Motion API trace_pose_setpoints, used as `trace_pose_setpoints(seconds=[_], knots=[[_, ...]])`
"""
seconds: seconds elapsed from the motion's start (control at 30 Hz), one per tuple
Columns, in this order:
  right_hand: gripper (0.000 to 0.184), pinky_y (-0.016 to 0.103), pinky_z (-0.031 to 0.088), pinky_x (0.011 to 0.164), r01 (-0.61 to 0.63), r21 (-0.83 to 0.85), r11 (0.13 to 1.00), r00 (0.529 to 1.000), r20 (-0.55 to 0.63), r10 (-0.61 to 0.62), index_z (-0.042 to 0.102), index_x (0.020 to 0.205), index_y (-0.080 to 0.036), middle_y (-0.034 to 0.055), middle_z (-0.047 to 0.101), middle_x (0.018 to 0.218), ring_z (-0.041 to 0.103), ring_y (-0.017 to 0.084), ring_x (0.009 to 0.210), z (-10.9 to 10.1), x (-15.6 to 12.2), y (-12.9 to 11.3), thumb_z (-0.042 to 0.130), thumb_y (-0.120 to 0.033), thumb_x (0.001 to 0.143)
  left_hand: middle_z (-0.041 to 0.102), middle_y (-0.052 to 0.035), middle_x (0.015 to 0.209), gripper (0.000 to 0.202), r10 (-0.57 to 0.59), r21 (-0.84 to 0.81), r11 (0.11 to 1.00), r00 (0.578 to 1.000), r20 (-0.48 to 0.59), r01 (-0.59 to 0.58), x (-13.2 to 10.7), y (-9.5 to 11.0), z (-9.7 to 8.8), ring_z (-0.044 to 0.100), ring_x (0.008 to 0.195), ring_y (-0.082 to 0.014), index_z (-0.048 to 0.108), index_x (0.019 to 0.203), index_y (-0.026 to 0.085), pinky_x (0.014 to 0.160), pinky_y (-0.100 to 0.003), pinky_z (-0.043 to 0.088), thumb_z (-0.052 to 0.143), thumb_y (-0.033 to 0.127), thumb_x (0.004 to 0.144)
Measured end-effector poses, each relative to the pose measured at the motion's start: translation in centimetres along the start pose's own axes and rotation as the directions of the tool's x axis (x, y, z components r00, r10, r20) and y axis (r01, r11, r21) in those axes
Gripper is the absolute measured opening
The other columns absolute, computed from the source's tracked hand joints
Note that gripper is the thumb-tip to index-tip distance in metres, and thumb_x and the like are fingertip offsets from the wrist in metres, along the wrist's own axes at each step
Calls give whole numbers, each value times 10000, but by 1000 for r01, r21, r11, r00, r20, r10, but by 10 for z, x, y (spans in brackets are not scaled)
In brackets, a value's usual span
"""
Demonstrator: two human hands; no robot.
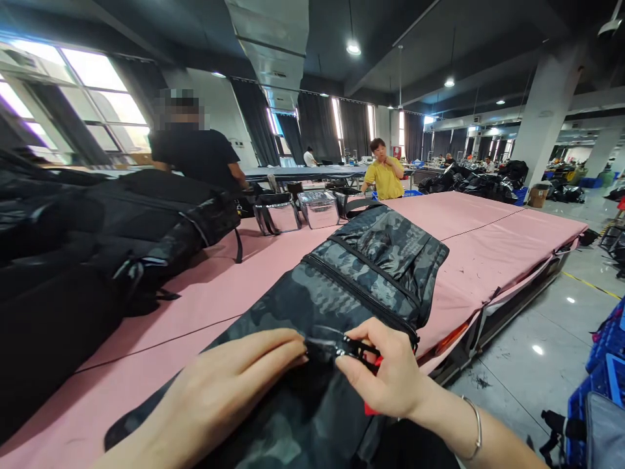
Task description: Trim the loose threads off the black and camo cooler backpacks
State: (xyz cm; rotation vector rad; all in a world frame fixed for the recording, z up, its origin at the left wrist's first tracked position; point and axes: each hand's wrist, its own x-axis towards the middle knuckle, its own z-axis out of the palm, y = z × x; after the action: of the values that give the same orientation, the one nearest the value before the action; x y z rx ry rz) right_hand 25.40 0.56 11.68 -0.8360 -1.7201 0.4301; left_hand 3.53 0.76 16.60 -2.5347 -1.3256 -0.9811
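A dark camouflage bag (293, 303) lies across the pink-covered table in front of me, its flap with zip and strap pointing away. My left hand (234, 378) rests over the bag, fingers together and bent, pinching its fabric near the middle. In my right hand (385, 368), between thumb and forefinger, is a pair of small black thread snips (359, 352). Their shiny tips are blurred and point at my left fingertips. Something red (371, 409) shows under my right hand; what it is I cannot make out.
Black bags (122, 228) are heaped on the left of the pink table (488, 241). Silver-lined boxy bags (319, 208) stand farther back. One person (195, 150) in black and another (385, 176) in yellow are across the table. Blue crates (598, 391) sit at right.
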Motion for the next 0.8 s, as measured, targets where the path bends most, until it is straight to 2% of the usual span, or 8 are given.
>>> trace_pose_setpoints(seconds=[0.07,0.17,0.23,0.33,0.47,0.57,0.7,0.8], knots=[[211,208,426,510,87,-70,994,994,69,-82,593,919,-185,-25,570,630,533,105,510,-2,0,2,537,-380,861,743,0,827,352,43,30,999,999,31,-44,17,-4,0,689,707,-166,717,788,295,652,-239,527,456,513,880],[158,224,414,526,214,-218,952,966,194,-173,582,882,-196,3,640,705,610,130,599,-4,0,3,500,-331,892,728,16,755,422,-54,51,997,997,-47,57,30,-8,1,679,651,-163,682,729,282,605,-241,503,419,584,865],[121,236,376,507,250,-326,912,952,253,-170,568,856,-205,4,654,728,639,147,654,-4,0,3,503,-298,898,742,20,779,431,-127,26,991,987,-98,130,30,-6,1,685,653,-168,685,757,287,609,-246,510,408,603,852],[93,243,312,481,231,-444,865,952,285,-108,554,843,-209,-4,645,736,638,156,661,-1,-1,1,539,-288,890,750,26,786,441,-172,8,985,979,-108,174,20,4,-2,692,671,-177,695,758,301,633,-262,528,416,633,837],[89,260,247,463,216,-497,840,955,287,-75,537,840,-212,-10,630,751,623,157,646,2,-2,-2,551,-287,885,745,35,757,476,-73,137,987,994,-84,84,5,16,-4,686,702,-208,700,708,334,647,-336,524,403,687,828],[93,266,237,461,210,-494,844,956,284,-72,528,833,-212,-11,629,757,626,160,657,2,-1,-3,547,-285,887,738,25,749,450,-44,204,978,998,-49,53,-4,12,0,669,695,-208,686,713,328,590,-343,492,403,647,856],[86,273,256,465,196,-482,854,959,275,-65,535,849,-213,-9,637,762,634,167,672,1,-1,-2,535,-290,888,727,12,793,346,-54,248,968,998,29,45,-12,0,11,652,742,-217,674,785,306,624,-357,475,455,557,878],[84,274,283,473,186,-460,868,961,270,-62,547,871,-210,-4,654,793,648,171,697,0,-1,0,528,-290,889,702,-12,776,309,-57,275,961,997,57,39,-13,-1,18,625,737,-235,647,781,273,636,-373,443,430,460,898]])
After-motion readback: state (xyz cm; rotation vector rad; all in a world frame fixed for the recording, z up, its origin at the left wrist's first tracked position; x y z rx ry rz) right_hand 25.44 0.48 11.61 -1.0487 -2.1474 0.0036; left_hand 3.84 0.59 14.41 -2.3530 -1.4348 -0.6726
